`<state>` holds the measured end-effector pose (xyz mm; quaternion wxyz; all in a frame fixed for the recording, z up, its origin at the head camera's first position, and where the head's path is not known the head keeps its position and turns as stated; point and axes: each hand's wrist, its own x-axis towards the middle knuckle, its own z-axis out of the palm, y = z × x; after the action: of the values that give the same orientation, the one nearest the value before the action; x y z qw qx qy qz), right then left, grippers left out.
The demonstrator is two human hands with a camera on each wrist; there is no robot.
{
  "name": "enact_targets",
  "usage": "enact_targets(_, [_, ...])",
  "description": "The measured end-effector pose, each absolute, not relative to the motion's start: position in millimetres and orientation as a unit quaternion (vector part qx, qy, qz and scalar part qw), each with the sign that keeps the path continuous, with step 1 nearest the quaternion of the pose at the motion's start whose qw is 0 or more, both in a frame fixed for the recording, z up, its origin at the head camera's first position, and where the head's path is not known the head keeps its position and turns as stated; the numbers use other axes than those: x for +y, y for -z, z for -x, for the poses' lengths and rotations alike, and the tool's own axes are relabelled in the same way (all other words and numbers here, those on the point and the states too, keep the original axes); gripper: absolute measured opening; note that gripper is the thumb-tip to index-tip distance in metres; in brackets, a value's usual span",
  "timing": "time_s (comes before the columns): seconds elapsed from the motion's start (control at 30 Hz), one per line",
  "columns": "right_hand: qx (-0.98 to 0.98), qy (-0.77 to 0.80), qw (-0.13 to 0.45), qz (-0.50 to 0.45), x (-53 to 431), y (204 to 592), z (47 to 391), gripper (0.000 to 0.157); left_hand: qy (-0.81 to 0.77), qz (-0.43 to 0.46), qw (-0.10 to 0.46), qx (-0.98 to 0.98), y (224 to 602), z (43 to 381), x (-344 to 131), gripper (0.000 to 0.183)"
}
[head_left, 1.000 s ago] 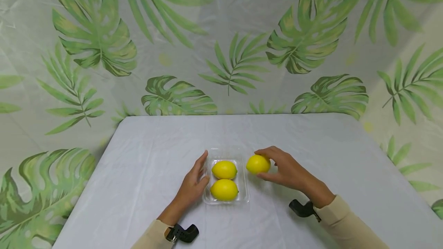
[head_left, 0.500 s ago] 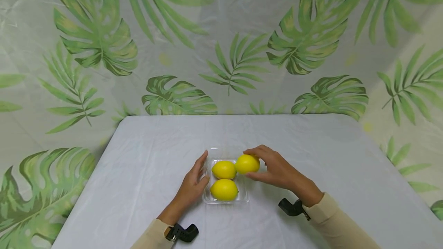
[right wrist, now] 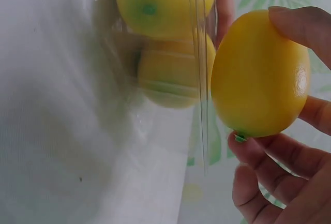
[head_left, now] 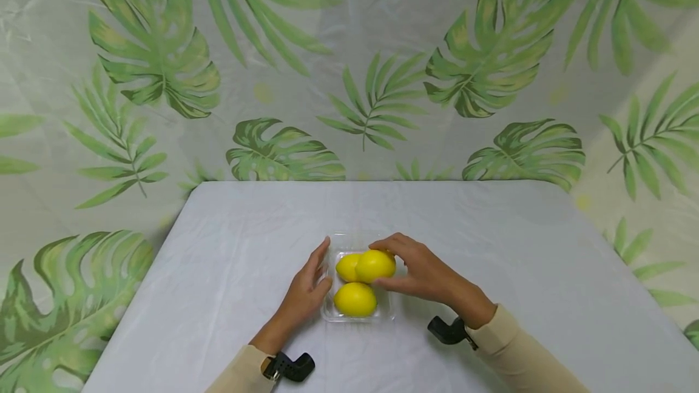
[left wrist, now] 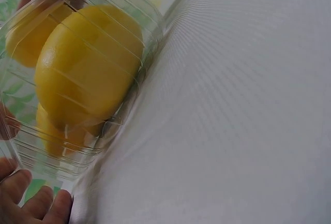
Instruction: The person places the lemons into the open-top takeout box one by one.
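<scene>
My right hand [head_left: 423, 268] holds a yellow lemon [head_left: 375, 266] between thumb and fingers, above the right part of a clear plastic container [head_left: 385, 311]. In the right wrist view, that lemon [right wrist: 261, 74] has a small green tip and is level with the container's rim. Two more lemons lie inside the container: the nearer lemon [head_left: 355, 299] shows whole, the farther lemon [head_left: 347, 267] is partly covered by the held one. My left hand [head_left: 303, 290] rests along the container's left side, fingers extended. In the left wrist view, its fingertips [left wrist: 39, 203] are beside the container wall.
The container stands on a table with a pale cloth [head_left: 246, 223]. Behind the table hangs a leaf-patterned backdrop [head_left: 382, 17]. A black wrist camera [head_left: 295, 367] sits at the left wrist, and another black camera [head_left: 445, 330] at the right.
My right hand has carried its lemon left, from beside the container to over it, where it now overlaps the farther lemon in the head view. The left hand has stayed in place.
</scene>
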<state>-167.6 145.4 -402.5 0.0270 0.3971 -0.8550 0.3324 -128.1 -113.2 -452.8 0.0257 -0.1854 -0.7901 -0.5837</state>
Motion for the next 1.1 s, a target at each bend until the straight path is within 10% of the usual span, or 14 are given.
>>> enact_targets(1.1, [-0.86, -0.326, 0.016, -0.391, 132.1, 413.0, 166.3, 0.055, 0.582, 0.189, 0.027, -0.791, 451.4, 128.2, -113.7, 0.068])
